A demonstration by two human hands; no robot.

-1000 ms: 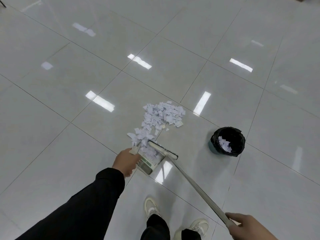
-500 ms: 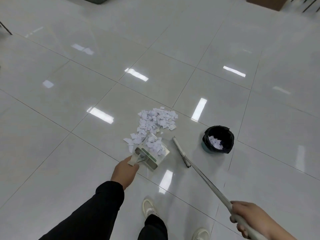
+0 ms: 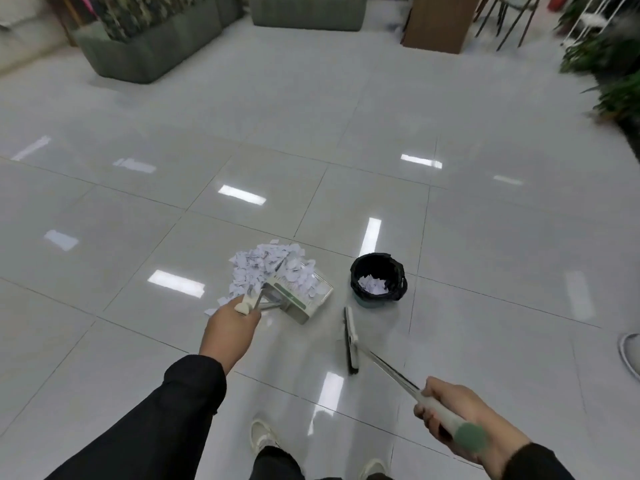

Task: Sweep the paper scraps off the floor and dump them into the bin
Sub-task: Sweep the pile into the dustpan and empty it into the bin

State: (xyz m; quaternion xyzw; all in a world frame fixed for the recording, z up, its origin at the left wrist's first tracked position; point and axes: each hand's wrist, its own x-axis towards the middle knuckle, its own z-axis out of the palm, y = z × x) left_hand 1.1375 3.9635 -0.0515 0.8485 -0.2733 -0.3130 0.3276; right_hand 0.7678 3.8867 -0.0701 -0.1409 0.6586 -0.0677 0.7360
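1. Left hand (image 3: 231,326): fingers curled tight round the pale handle of the dustpan (image 3: 300,295). Black sleeve (image 3: 166,417) runs back to the lower left.
2. Dustpan: tilted, handle end low toward the hand, loaded with white paper scraps. Whether its far edge touches the floor cannot be told.
3. Right hand (image 3: 457,415): closed in a fist round the pale grip of the broom handle, green end cap poking out at the wrist side.
4. Broom (image 3: 350,339): metal shaft slants up-left from the right hand to a narrow head with a dark lower edge. Head lies near the floor, just right of the dustpan and apart from it.
5. Paper scraps (image 3: 254,268): a loose heap on the floor directly behind and left of the dustpan, partly overlapping its mouth. A few stray bits lie left of the left hand.
6. Bin (image 3: 379,282): small, round, black liner over a teal body, upright on the floor just right of the dustpan and beyond the broom head. Some scraps already inside.
7. Floor (image 3: 311,133): glossy pale tiles, bright light reflections.
8. Shoes (image 3: 263,436): two pale ones at the bottom edge.
9. Far edge, blurred: green sofa (image 3: 149,46), a wooden block (image 3: 438,22), plants (image 3: 609,64) at right.
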